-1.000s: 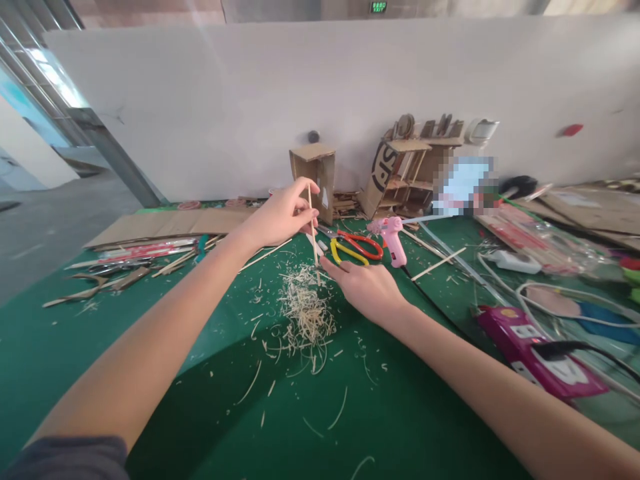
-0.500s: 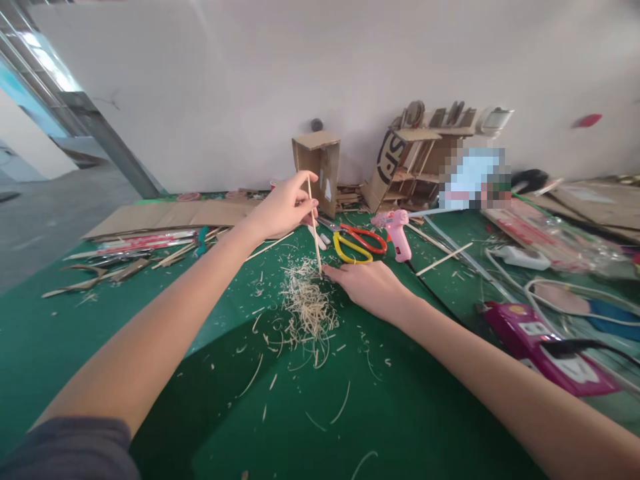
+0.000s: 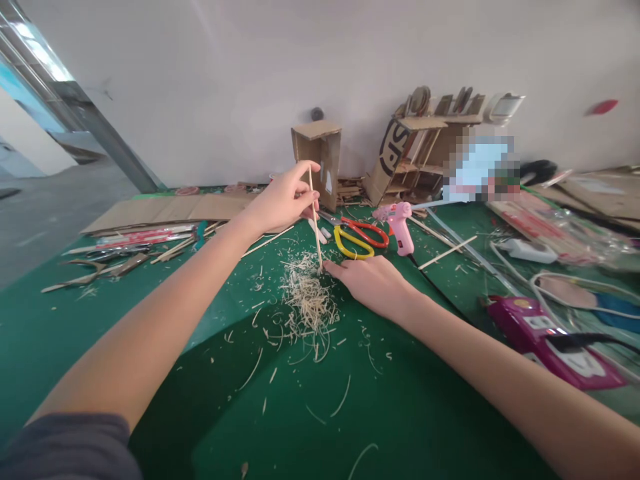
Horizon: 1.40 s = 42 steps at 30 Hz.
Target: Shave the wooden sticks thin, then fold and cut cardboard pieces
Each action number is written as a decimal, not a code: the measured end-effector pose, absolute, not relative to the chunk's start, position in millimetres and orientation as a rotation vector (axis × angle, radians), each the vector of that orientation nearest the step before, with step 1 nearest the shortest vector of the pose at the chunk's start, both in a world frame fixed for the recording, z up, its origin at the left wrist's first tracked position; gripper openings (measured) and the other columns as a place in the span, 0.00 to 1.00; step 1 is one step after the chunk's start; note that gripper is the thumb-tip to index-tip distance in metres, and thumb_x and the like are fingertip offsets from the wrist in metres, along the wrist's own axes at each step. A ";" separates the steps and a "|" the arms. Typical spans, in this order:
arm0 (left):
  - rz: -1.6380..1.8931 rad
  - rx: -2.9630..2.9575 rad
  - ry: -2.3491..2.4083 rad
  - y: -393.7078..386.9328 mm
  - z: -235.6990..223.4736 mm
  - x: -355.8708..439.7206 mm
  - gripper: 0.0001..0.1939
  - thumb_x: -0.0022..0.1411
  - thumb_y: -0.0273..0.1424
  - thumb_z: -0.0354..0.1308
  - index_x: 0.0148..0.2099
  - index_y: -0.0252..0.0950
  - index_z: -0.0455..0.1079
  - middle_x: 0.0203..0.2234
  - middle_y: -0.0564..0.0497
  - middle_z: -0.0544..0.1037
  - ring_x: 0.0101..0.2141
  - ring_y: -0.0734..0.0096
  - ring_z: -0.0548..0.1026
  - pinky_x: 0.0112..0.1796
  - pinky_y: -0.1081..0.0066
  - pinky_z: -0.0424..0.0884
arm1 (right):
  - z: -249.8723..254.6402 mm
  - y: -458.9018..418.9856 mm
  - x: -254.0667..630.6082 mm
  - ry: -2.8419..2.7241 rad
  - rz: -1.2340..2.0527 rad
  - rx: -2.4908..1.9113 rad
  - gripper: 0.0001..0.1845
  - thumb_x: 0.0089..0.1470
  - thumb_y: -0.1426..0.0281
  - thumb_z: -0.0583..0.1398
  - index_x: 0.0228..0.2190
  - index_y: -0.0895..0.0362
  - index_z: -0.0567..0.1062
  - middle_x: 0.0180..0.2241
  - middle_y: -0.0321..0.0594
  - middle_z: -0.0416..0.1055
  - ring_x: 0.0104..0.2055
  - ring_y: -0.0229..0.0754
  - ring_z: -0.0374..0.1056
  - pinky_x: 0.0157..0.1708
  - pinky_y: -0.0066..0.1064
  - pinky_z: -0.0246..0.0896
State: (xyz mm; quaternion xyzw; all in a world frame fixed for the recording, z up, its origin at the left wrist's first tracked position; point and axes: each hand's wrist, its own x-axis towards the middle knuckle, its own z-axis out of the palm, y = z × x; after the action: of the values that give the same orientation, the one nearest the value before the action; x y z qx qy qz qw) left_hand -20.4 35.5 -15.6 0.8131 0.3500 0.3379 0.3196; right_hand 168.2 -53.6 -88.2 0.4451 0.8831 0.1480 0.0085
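Note:
My left hand (image 3: 290, 193) pinches a thin wooden stick (image 3: 315, 223) near its top and holds it almost upright, leaning slightly. The stick's lower end meets a pile of pale wood shavings (image 3: 311, 300) on the green tabletop (image 3: 240, 413). Beside that lower end is my right hand (image 3: 373, 283), its fingers curled and the fingertips close against the stick. Whatever the right fingers grip is hidden from me. Just beyond the right hand lie scissors (image 3: 356, 252) with one yellow and one red handle.
A pink glue gun (image 3: 401, 230) stands right of the scissors. Behind are an open cardboard box (image 3: 316, 133) and a cardboard shelf model (image 3: 395, 157). A magenta power strip (image 3: 550, 343) with cables sits at right. Flat cardboard (image 3: 165, 212) and pliers (image 3: 95, 272) lie at left.
My right fingertips have slid down along the stick to its lower end. The left hand keeps its pinch. The whole view has tilted down a little.

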 end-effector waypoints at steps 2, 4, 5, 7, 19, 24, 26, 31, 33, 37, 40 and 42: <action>0.886 2.140 0.918 36.6 -16.0 -20.7 0.20 0.64 0.26 0.51 0.57 0.39 0.54 0.27 0.53 0.74 0.27 0.73 0.77 0.34 0.71 0.75 | -87.2 -56.3 167.8 2.746 0.450 1.354 0.37 0.45 0.86 0.53 0.57 0.56 0.65 0.27 0.39 0.73 0.19 0.32 0.59 0.20 0.30 0.37; 0.885 2.142 0.926 37.7 -16.7 -20.6 0.19 0.63 0.26 0.51 0.56 0.39 0.54 0.27 0.53 0.74 0.27 0.73 0.77 0.33 0.72 0.75 | -84.9 -57.6 168.5 2.747 0.455 1.329 0.37 0.45 0.87 0.53 0.58 0.56 0.64 0.27 0.38 0.73 0.20 0.32 0.59 0.19 0.30 0.38; 0.885 2.141 0.936 38.1 -17.1 -20.5 0.19 0.64 0.26 0.51 0.55 0.39 0.54 0.27 0.53 0.74 0.27 0.73 0.77 0.33 0.72 0.75 | -83.6 -57.8 169.3 2.752 0.455 1.316 0.37 0.45 0.86 0.53 0.58 0.57 0.63 0.26 0.38 0.73 0.20 0.32 0.60 0.19 0.30 0.38; 0.885 2.141 0.954 37.8 -17.3 -19.9 0.17 0.64 0.26 0.51 0.54 0.38 0.54 0.27 0.53 0.74 0.27 0.73 0.77 0.32 0.71 0.75 | -81.6 -57.6 171.6 2.759 0.435 1.306 0.36 0.46 0.85 0.53 0.58 0.57 0.64 0.27 0.38 0.73 0.21 0.34 0.61 0.19 0.30 0.38; 0.907 2.134 0.938 40.8 -18.8 -23.1 0.13 0.65 0.25 0.49 0.51 0.38 0.55 0.26 0.53 0.74 0.26 0.73 0.77 0.31 0.71 0.75 | -81.4 -60.7 180.6 2.730 0.313 1.378 0.30 0.54 0.79 0.50 0.58 0.55 0.64 0.32 0.40 0.75 0.24 0.36 0.64 0.20 0.30 0.38; 0.923 2.190 0.867 40.2 -18.2 -20.4 0.14 0.64 0.26 0.51 0.51 0.38 0.56 0.26 0.54 0.74 0.28 0.73 0.77 0.31 0.73 0.75 | -79.0 -54.5 177.0 2.769 0.579 1.566 0.30 0.55 0.77 0.49 0.59 0.55 0.62 0.32 0.41 0.74 0.25 0.36 0.63 0.21 0.31 0.37; 0.933 2.219 0.849 37.6 -16.6 -19.2 0.14 0.63 0.27 0.52 0.51 0.39 0.56 0.25 0.55 0.74 0.28 0.73 0.77 0.31 0.74 0.74 | -78.6 -50.6 173.9 2.738 0.648 1.671 0.31 0.55 0.78 0.48 0.60 0.54 0.61 0.31 0.41 0.73 0.23 0.35 0.61 0.21 0.31 0.36; 0.914 2.275 0.838 28.3 -12.2 -15.4 0.15 0.64 0.27 0.51 0.52 0.39 0.56 0.25 0.55 0.75 0.27 0.75 0.77 0.32 0.74 0.73 | -78.9 -45.7 170.0 2.699 0.693 1.766 0.34 0.53 0.78 0.48 0.61 0.52 0.59 0.33 0.42 0.73 0.21 0.33 0.59 0.22 0.31 0.38; 0.917 2.289 0.836 25.3 -11.6 -13.2 0.15 0.64 0.26 0.51 0.52 0.38 0.56 0.25 0.55 0.75 0.27 0.75 0.76 0.32 0.73 0.73 | -77.6 -46.9 169.6 2.694 0.654 1.758 0.35 0.52 0.78 0.49 0.62 0.52 0.58 0.34 0.43 0.73 0.21 0.33 0.59 0.22 0.31 0.40; 0.942 2.320 0.845 22.7 -11.9 -9.0 0.15 0.64 0.26 0.50 0.53 0.38 0.56 0.25 0.55 0.75 0.26 0.75 0.76 0.32 0.74 0.73 | -71.5 -51.9 168.7 2.669 0.572 1.750 0.34 0.53 0.79 0.48 0.61 0.54 0.59 0.30 0.43 0.73 0.21 0.35 0.59 0.22 0.31 0.41; 0.944 2.345 0.842 22.3 -11.6 -7.9 0.15 0.64 0.26 0.51 0.52 0.38 0.56 0.25 0.55 0.75 0.26 0.75 0.76 0.31 0.74 0.72 | -71.4 -56.2 167.5 2.667 0.550 1.706 0.34 0.51 0.80 0.49 0.60 0.56 0.61 0.26 0.42 0.72 0.21 0.36 0.60 0.22 0.31 0.40; 0.938 2.332 0.841 22.3 -10.8 -8.4 0.15 0.64 0.26 0.51 0.52 0.39 0.56 0.25 0.55 0.75 0.26 0.75 0.76 0.31 0.75 0.72 | -76.2 -59.2 166.6 2.667 0.492 1.609 0.35 0.48 0.82 0.51 0.59 0.55 0.62 0.27 0.41 0.72 0.21 0.35 0.60 0.21 0.30 0.41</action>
State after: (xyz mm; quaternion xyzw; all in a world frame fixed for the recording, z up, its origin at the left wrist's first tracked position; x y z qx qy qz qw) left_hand -8.4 22.3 -10.8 0.8534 0.3078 0.3434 0.2429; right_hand 166.6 -59.2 -76.2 0.5103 0.8457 0.1561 -0.0060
